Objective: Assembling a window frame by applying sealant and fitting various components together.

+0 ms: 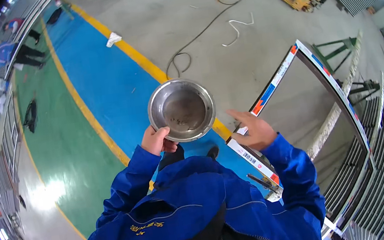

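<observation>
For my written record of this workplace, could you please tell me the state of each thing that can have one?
Metal bowl: upright, dark specks inside
Left hand: gripping the bowl's rim
Right hand: open, by the frame; contact unclear
Rectangular frame: taped, no panel visible
Cable: loosely curled on the floor
White strip: bent
White scrap: crumpled
Yellow pallet truck: standing, partly out of view

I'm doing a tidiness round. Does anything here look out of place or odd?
Yes. A crumpled white scrap lies on the yellow floor line like litter, a dark cable snakes loosely across the grey floor, and dark specks mark the metal bowl in the left hand.
</observation>
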{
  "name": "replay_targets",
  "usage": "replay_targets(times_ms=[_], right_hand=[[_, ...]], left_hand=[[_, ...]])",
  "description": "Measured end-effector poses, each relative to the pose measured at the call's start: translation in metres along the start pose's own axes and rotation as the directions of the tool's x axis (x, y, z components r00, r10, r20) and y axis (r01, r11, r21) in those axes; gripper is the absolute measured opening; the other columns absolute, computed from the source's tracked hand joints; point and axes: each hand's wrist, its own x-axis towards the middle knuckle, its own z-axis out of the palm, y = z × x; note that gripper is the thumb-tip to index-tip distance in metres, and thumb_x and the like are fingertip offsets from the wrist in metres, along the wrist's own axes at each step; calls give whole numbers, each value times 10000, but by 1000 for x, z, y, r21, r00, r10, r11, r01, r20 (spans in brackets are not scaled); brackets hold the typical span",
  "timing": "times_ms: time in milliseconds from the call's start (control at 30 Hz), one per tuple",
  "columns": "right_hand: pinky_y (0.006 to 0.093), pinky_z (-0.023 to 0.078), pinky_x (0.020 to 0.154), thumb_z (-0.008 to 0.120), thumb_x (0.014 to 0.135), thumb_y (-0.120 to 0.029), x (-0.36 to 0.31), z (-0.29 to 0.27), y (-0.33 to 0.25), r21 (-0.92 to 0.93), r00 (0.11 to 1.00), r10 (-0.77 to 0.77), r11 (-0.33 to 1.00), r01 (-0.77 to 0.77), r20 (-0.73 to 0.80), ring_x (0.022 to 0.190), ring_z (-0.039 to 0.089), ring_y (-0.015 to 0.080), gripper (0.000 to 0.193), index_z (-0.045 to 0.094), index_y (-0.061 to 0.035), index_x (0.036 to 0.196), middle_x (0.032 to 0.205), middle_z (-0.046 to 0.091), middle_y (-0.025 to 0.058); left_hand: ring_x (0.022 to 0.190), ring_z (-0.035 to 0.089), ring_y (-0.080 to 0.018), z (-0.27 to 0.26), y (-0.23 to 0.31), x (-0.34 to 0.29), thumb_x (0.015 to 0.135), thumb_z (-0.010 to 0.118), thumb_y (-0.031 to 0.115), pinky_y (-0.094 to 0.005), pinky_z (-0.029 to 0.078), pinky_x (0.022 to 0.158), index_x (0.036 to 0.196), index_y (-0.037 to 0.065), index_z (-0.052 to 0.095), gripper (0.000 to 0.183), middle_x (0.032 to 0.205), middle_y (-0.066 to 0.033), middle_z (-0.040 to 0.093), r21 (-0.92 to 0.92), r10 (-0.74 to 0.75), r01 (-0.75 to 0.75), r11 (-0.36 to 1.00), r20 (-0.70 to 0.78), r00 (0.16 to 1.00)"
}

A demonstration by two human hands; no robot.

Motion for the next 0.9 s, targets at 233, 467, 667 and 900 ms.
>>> replay_targets(times_ms=[233,467,667,900], right_hand=[[444,501,723,595,738,-164,88,13,-30,-560,843,462,790,-249,277,869,631,358,763,289,-309,1422,970,645,162],[436,512,647,586,772,-143,130,37,-26,-651,799,556,698,-300,227,795,656,318,690,349,-315,1397,845,665,122],[449,510,612,586,790,-167,153,31,-30,-643,795,594,658,-393,121,741,658,328,689,317,-331,1402,831,667,127],[473,506,613,596,776,-162,158,-5,-22,-502,785,617,660,-559,-62,714,640,352,764,245,-334,1433,822,629,152]], left_hand=[[495,603,-194,-11,41,33,869,491,139,-300,522,440,1131,-12,488,302,771,-132,641,153,95,-109,982,91,991],[492,607,-193,-30,89,71,858,487,106,-284,514,423,1172,-11,457,336,853,-140,622,172,128,-186,967,304,944],[454,594,-185,-43,112,121,873,496,128,-283,510,419,1141,-6,488,300,783,-122,636,201,-8,-79,976,398,917],[483,613,-191,-27,147,179,870,514,180,-283,519,432,1090,7,544,282,762,-107,651,238,-110,1,971,443,890]])
